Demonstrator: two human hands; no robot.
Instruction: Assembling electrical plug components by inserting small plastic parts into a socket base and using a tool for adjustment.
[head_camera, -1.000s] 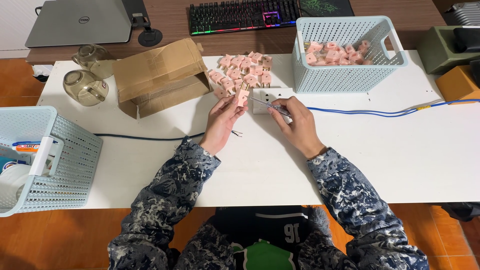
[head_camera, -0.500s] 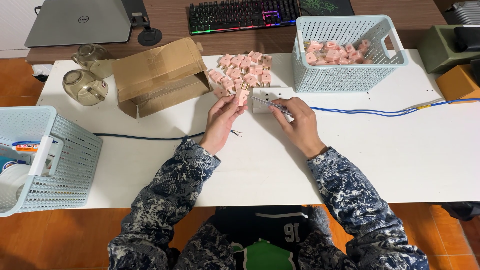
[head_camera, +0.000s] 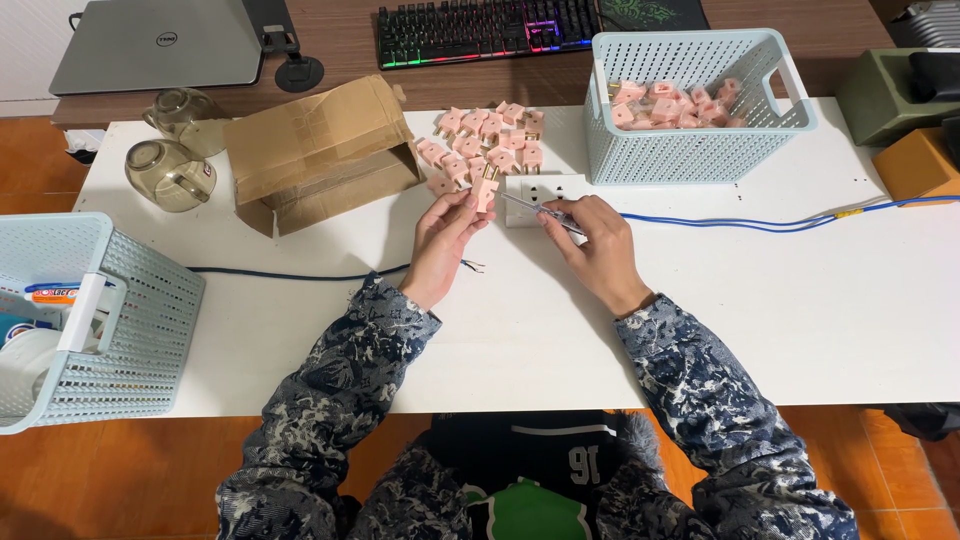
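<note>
White table (head_camera: 700, 330) ran across the frame, brown desk behind it with a closed laptop (head_camera: 150, 45) and a backlit keyboard (head_camera: 480, 25). Left hand (head_camera: 445, 245) was curled around one pink plug (head_camera: 486, 190), pinched at the fingertips with prongs up, just beside the white socket block (head_camera: 540, 188). Right hand (head_camera: 600, 250) was closed around a thin tester screwdriver (head_camera: 535, 210), tip angled toward the plug; whether the tip actually touched it, can't tell at this resolution. Blue cable (head_camera: 760, 220) led off the socket block to the right edge. Progress, judging by the lay of things: loose pile of plugs (head_camera: 485, 135) sat on the table just behind the hands, roughly two dozen not yet handled; the blue basket (head_camera: 690, 110) at the right rear already held a fair batch of the same plugs (head_camera: 670, 100), probably the finished ones. So likely partway through, sizeable share left. Open cardboard box (head_camera: 320, 150) lay left of the pile, two glass jars (head_camera: 170, 170) beyond it, and a second basket (head_camera: 100, 320) with odds and ends sat at the near left edge.
</note>
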